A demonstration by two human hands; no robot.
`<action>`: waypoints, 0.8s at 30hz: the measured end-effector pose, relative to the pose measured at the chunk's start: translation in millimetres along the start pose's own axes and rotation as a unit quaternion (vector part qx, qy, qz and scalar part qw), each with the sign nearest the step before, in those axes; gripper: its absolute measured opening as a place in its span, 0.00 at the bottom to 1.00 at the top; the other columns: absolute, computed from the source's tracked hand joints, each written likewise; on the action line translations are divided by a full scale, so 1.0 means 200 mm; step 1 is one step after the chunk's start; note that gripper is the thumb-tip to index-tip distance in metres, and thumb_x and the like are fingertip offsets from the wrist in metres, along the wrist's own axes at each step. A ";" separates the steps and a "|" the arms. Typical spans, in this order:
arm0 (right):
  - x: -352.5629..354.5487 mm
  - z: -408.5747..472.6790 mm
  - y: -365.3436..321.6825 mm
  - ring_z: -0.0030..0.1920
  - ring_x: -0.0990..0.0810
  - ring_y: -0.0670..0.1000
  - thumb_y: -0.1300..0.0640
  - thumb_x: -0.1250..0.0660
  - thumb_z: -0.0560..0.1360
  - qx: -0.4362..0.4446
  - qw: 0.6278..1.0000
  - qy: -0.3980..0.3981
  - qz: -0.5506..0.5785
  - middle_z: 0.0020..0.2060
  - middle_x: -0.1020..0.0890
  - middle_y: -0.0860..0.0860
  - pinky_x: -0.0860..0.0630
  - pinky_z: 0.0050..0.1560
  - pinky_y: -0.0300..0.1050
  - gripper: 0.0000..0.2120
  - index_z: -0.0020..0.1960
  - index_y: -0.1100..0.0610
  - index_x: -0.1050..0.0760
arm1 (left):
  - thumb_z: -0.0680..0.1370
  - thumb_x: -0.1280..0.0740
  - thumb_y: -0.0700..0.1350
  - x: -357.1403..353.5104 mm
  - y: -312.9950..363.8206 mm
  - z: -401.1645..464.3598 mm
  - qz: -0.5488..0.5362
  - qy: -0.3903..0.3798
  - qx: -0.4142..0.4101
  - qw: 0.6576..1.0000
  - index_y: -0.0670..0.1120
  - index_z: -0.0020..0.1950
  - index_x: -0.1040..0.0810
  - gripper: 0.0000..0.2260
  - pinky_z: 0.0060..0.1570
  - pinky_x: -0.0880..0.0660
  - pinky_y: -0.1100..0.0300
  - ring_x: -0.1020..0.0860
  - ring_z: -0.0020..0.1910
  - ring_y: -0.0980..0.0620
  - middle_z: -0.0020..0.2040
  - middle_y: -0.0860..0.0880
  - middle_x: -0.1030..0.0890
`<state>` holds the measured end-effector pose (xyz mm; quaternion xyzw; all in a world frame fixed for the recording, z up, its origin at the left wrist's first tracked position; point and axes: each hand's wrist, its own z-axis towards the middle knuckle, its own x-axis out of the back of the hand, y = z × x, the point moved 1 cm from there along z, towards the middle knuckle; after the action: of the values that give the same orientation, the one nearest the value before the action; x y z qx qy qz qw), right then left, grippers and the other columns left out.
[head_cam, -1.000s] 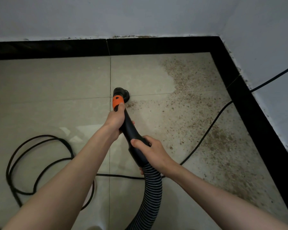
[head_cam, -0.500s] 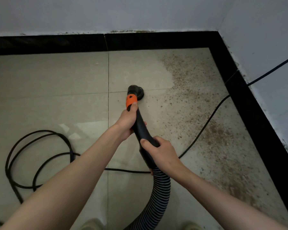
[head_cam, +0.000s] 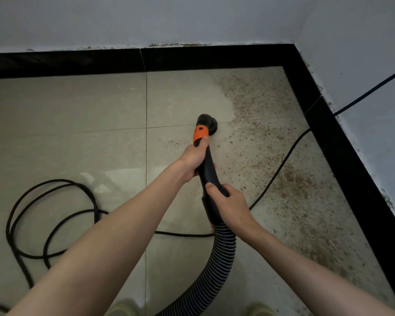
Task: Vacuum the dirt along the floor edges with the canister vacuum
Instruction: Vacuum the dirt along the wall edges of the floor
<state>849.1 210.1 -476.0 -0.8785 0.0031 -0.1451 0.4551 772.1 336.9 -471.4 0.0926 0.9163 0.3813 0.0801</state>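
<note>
I have the nozzle (head_cam: 206, 124) down on the beige tile floor (head_cam: 66, 124), its round black head touching the tile just past a grout line, at the left margin of the dirt (head_cam: 290, 179). An orange collar (head_cam: 200, 134) sits right behind the head, and the black wand (head_cam: 209, 172) runs back from it toward me, tilted low.

My left hand (head_cam: 193, 159) grips the wand just behind the collar, fingers curled under it and the thumb laid along the top, its tip touching the orange. My right hand (head_cam: 229, 207) grips the wand's rear end, fingers wrapped round it, just ahead of where the ribbed hose (head_cam: 217, 265) joins. The hose curves down and leftward out of the bottom of the frame.

The dirt is a brown speckled band spreading from the nozzle rightward to the black skirting (head_cam: 342, 142), thickest along the right wall. The tile left of the nozzle looks clean.

A black cord (head_cam: 281, 165) crosses the dirt diagonally, climbs the right wall (head_cam: 363, 42), and on the near side passes under the hose to loose loops lying on the floor at left. The skirting also runs along the far wall, meeting in the corner. Two shoe tips (head_cam: 123, 307) show blurred at the bottom edge.
</note>
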 end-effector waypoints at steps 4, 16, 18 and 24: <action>-0.07 0.04 -0.06 0.24 0.22 0.50 0.45 0.32 0.75 0.006 0.998 -0.064 0.003 0.31 0.21 0.53 0.25 0.24 0.44 0.15 0.41 0.57 0.26 | 0.81 0.41 0.55 0.16 -0.01 0.00 -0.036 0.067 -0.014 0.997 0.39 0.59 0.33 0.19 0.30 0.23 0.58 0.21 0.30 0.49 0.40 0.44 0.25; -0.15 -0.03 -0.06 0.35 0.19 0.50 0.44 0.34 0.76 0.037 0.986 -0.146 -0.067 0.39 0.17 0.55 0.22 0.39 0.48 0.16 0.47 0.58 0.23 | 0.81 0.42 0.55 0.33 -0.12 -0.13 -0.104 0.137 -0.001 0.985 0.39 0.59 0.35 0.19 0.36 0.22 0.55 0.21 0.33 0.47 0.42 0.43 0.25; -0.13 -0.07 -0.03 0.35 0.19 0.50 0.44 0.34 0.75 0.030 0.987 -0.144 -0.060 0.40 0.16 0.57 0.21 0.36 0.47 0.18 0.49 0.61 0.22 | 0.81 0.42 0.55 0.31 -0.17 -0.15 -0.103 0.136 0.002 0.985 0.40 0.62 0.35 0.20 0.37 0.22 0.54 0.21 0.33 0.47 0.42 0.44 0.25; -0.05 -0.14 0.05 0.28 0.21 0.50 0.44 0.33 0.75 0.009 0.991 -0.127 -0.037 0.33 0.20 0.52 0.22 0.30 0.47 0.15 0.43 0.56 0.25 | 0.81 0.43 0.56 0.21 -0.23 -0.19 -0.083 0.110 0.006 0.990 0.40 0.66 0.36 0.22 0.38 0.23 0.54 0.21 0.33 0.48 0.42 0.44 0.25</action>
<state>834.0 183.4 -470.9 -0.8850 -0.0886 -0.0493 0.4544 718.7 289.1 -481.1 -0.0263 0.9262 0.3759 0.0095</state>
